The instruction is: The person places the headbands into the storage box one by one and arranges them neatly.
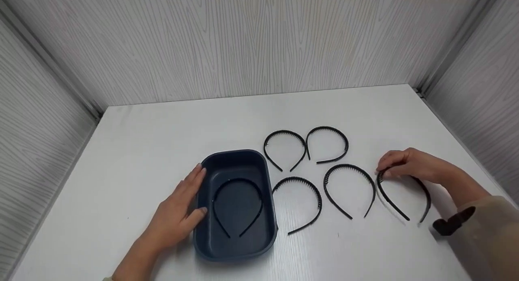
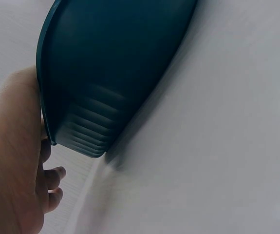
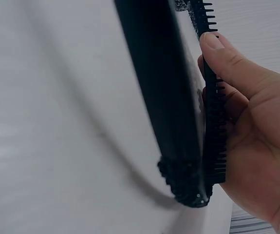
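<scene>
My right hand [image 1: 417,165] pinches the rightmost black headband [image 1: 425,190] near its top left. In the right wrist view the thumb and fingers of that hand [image 3: 256,112] hold the toothed band [image 3: 215,112]. My left hand [image 1: 174,216] rests against the left side of a dark blue bin [image 1: 235,256], fingers along its rim. A black headband [image 1: 257,188] lies inside the bin. The left wrist view shows the hand [image 2: 13,156] at the edge of the bin [image 2: 105,63], its fingers partly hidden.
Several more black headbands lie on the white table [image 1: 154,131] right of the bin: two at the back [image 1: 284,131] [image 1: 328,128], one beside the bin [image 1: 319,200] and one [image 1: 348,166] left of the held one. Pale wood-grain panels [image 1: 259,41] border the table.
</scene>
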Tool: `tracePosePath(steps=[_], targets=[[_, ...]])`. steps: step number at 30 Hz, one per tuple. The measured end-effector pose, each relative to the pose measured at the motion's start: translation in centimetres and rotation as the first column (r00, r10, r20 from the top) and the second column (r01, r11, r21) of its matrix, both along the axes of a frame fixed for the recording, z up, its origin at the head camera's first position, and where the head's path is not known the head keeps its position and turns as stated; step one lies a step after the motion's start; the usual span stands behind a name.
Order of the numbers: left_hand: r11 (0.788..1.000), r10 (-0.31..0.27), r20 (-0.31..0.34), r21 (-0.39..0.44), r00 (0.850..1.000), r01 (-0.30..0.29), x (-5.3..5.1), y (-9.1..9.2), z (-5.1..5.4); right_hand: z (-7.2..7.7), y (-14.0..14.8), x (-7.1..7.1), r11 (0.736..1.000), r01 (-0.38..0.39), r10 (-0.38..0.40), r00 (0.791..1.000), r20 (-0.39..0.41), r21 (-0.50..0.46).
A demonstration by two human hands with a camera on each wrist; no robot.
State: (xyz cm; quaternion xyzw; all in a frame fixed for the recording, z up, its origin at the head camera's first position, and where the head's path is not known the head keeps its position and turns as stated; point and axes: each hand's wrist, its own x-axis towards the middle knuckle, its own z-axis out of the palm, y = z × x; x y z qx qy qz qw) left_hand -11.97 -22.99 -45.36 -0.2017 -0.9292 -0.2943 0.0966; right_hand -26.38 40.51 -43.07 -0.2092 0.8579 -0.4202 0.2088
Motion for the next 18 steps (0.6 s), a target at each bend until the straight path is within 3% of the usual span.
tracePosePath(steps=[18], targets=[[1.0,0.0,0.0,-0.007,1.0,0.0,-0.05,0.11,-0.02,0.23,0.14,-0.02,0.996,0.091,-0.091,0.996,0.014,-0.006]])
